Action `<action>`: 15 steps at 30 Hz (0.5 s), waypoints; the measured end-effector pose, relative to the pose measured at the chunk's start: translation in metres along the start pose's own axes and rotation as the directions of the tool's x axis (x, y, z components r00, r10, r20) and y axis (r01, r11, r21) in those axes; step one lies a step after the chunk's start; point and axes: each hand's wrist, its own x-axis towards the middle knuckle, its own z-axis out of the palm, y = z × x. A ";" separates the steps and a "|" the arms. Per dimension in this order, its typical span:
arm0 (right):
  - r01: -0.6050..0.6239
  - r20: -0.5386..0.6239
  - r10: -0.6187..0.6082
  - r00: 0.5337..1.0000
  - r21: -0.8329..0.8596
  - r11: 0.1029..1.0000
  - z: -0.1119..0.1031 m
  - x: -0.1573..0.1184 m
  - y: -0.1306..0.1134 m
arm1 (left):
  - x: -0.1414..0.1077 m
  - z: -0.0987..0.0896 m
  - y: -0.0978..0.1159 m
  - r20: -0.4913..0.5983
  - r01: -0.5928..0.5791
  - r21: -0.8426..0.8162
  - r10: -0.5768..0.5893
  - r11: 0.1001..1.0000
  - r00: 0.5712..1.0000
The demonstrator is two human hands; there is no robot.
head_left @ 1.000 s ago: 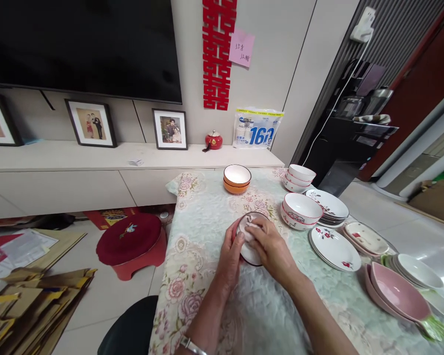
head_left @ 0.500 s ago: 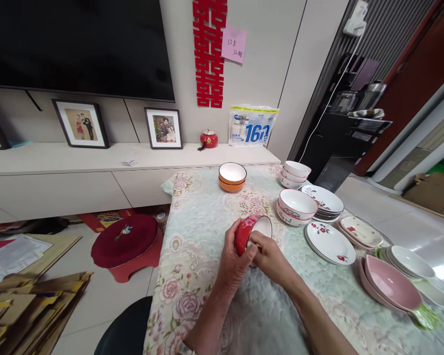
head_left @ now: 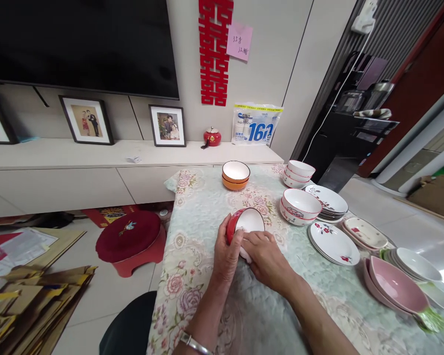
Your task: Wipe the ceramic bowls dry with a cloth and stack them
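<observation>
Left hand (head_left: pixel 225 251) grips the red bowl (head_left: pixel 249 221) by its left side, thumb over the near rim; bowl is tilted, white inside facing up and to the right. Right hand (head_left: pixel 266 256) is at the bowl's near right edge, fingers curled, with a white cloth or wipe (head_left: pixel 245 254) bunched under them. Both hands and bowl are above the near-middle of the surface (head_left: pixel 200 227), which has a floral cover. Beyond the bowl: 1 stack of orange bowls (head_left: pixel 236 176), white inside. To the right: 2 stacks of white bowls with red rims, the nearer (head_left: pixel 301 207) and the farther (head_left: pixel 299 174). Next to those, dark-patterned plates (head_left: pixel 327 201) and, nearer, red-flower plates (head_left: pixel 334 243). Farther right: rectangular dishes (head_left: pixel 365 233) and 2 nested pink bowls (head_left: pixel 397 286). Silver bangle (head_left: pixel 195 342) on left wrist.
</observation>
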 end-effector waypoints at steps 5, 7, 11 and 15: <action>-0.003 -0.077 0.001 0.997 -0.031 1.000 0.016 0.003 0.005 | 0.001 0.002 -0.004 0.011 0.063 -0.054 -0.062 0.997 0.998; -0.029 -0.135 0.045 0.990 0.121 0.992 0.021 0.003 0.004 | -0.002 0.005 -0.004 0.038 0.102 -0.102 -0.099 0.990 0.994; -0.082 -0.268 0.245 0.932 0.501 0.861 0.025 0.005 -0.002 | -0.010 0.011 -0.005 0.147 0.113 -0.193 -0.085 0.975 0.986; -0.002 -0.215 0.179 0.960 0.634 0.773 0.020 0.006 -0.009 | -0.010 0.011 -0.003 0.131 0.099 -0.210 -0.073 0.973 0.989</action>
